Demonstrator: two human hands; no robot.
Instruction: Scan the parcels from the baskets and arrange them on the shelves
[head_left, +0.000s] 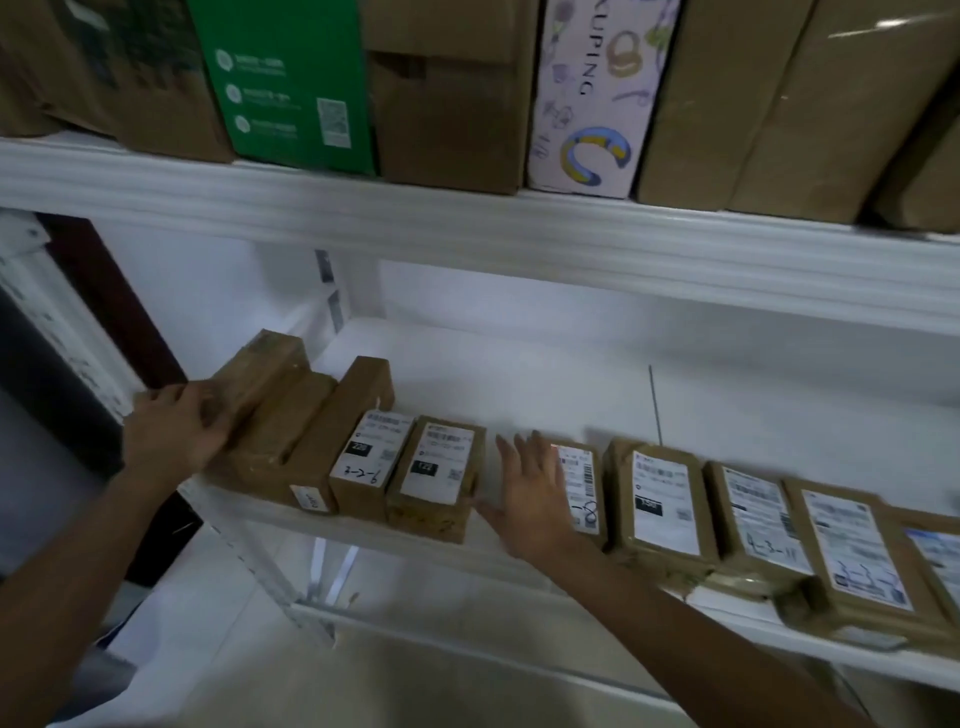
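Both forearms rise from the lower edge of the frame toward a white shelf (519, 384) that carries a row of small brown parcels along its front.

The left hand (176, 431), at mid-left, presses against the near end of the leftmost parcel (260, 374). Its grip looks apart, the fingers seeming straight rather than curled, though blur softens them. Three more parcels stand packed against that one, ending in the labelled parcel (441, 478).

The right hand (530, 493), at centre, has its grip apart, fingers straight and spread. They lie flat over the left part of the centre parcel (582, 488), with the thumb in the bare gap between it and the labelled parcel. Four further parcels run off to the lower right, edge to edge.

These parcels look like stiff cardboard wrapped in brown tape, probably light enough for one hand. The tape has a sheen, so a flat palm may skid rather than drag the box. Taking the centre parcel across its narrow width, thumb on one long side and fingers on the other, seems surer. For now it sits under the fingers, not between them, so only a push or slide is on offer. The paper labels face up and should stay readable.
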